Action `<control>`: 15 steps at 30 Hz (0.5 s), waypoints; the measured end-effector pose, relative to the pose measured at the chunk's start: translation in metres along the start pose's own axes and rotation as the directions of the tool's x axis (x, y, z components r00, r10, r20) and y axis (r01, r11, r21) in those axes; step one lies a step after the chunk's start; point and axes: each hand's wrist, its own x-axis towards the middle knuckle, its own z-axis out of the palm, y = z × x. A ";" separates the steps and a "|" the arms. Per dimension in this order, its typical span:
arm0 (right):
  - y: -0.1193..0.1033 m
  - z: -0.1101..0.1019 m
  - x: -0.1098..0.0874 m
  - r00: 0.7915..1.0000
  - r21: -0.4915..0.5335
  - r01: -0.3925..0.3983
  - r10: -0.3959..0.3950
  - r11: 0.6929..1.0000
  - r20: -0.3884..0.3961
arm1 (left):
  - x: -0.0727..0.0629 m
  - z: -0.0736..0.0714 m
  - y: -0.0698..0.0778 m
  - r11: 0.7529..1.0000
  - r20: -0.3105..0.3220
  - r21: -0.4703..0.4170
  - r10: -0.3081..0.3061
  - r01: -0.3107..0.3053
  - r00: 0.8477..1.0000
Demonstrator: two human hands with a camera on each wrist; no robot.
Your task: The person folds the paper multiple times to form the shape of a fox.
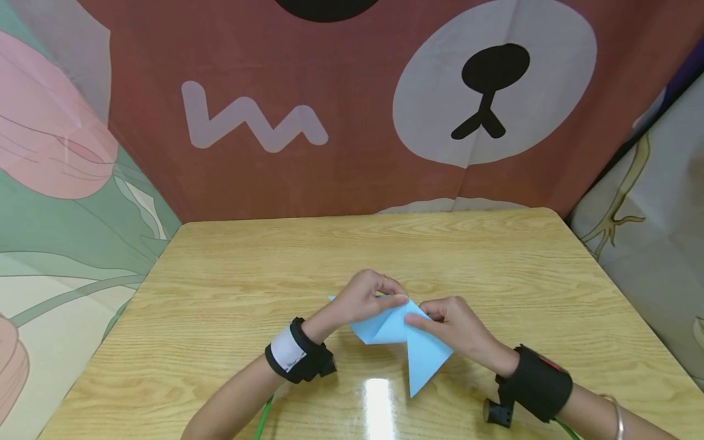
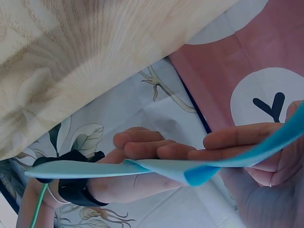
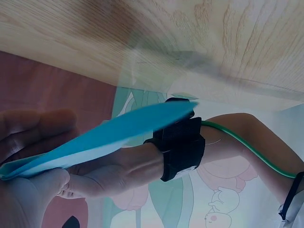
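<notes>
A folded sheet of light blue paper (image 1: 426, 357) is held up between both hands, over the wooden table. One pointed flap of it hangs down toward the near edge. My left hand (image 1: 370, 297) pinches the paper's upper edge, thumb in front and fingers behind. On the other side, my right hand (image 1: 458, 327) pinches it with the thumb flat on its face. In the left wrist view the paper (image 2: 161, 168) appears nearly edge-on, with fingers along its back. The right wrist view shows the paper (image 3: 128, 126) as a folded, layered edge leading to a point.
The wooden table (image 1: 247, 263) spreads around the hands, with a light reflection near the front. Behind it hangs a brown cloth (image 1: 352, 177) with a cartoon face. Patterned cloths flank both sides. Black bands (image 1: 541, 382) with small cameras and green cables are on both wrists.
</notes>
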 end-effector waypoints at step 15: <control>-0.002 0.002 0.002 0.998 0.059 -0.047 0.046 0.997 0.033 | -0.001 0.000 0.002 1.000 -0.004 0.012 0.005 -0.005 1.000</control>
